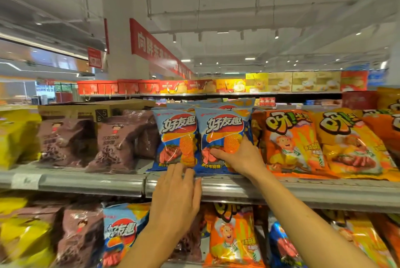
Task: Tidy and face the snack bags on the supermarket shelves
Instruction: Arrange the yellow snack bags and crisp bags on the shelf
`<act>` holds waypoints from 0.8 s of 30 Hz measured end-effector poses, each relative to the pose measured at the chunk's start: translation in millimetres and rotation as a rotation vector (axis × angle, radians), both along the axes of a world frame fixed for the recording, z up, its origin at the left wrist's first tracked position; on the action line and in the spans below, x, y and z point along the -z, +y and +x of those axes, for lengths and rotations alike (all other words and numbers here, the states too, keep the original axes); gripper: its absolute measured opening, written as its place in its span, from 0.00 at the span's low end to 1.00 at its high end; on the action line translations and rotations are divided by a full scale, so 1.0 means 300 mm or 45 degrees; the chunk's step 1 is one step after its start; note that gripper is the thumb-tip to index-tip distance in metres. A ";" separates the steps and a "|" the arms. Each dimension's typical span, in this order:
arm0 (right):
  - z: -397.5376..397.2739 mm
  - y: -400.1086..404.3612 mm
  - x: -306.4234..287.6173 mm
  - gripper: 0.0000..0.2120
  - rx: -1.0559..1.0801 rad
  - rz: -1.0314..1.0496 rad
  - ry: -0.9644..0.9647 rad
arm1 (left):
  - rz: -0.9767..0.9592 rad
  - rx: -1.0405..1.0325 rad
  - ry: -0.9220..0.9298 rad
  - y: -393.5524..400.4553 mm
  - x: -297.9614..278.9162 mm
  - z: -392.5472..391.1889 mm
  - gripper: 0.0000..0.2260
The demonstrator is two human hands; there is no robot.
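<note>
Standing flush at the shelf lip, the right blue chip bag takes your right hand, flat; your left hand, fingers straight, touches its neighbour.

A single wide-angle head camera looks forward, close to a grey metal supermarket shelf edge running across mid-frame. It takes in white ceiling above and a lower tier of bags below. Edges curve.

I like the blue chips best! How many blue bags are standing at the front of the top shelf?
2: the left blue bag above the left hand, and the right blue bag under the right hand. More peek out behind.
</note>
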State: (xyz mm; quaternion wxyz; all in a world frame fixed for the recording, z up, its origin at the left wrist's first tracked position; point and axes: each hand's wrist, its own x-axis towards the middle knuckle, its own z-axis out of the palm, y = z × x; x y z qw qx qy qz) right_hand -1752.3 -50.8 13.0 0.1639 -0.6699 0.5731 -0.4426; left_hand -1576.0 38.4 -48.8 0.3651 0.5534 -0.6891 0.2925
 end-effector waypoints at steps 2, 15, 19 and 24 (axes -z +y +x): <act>-0.010 0.016 -0.008 0.42 -0.037 0.059 0.057 | 0.012 0.001 -0.003 -0.006 -0.012 -0.003 0.08; -0.287 0.233 -0.011 0.30 -0.021 -0.109 -0.223 | 0.076 0.554 0.657 -0.031 -0.109 -0.233 0.06; -0.548 0.294 -0.019 0.18 0.116 -0.108 -0.438 | 0.150 0.732 0.714 -0.019 -0.146 -0.441 0.04; -0.929 0.330 -0.014 0.13 0.411 -0.168 -0.525 | 0.323 0.847 0.802 -0.007 -0.191 -0.768 0.02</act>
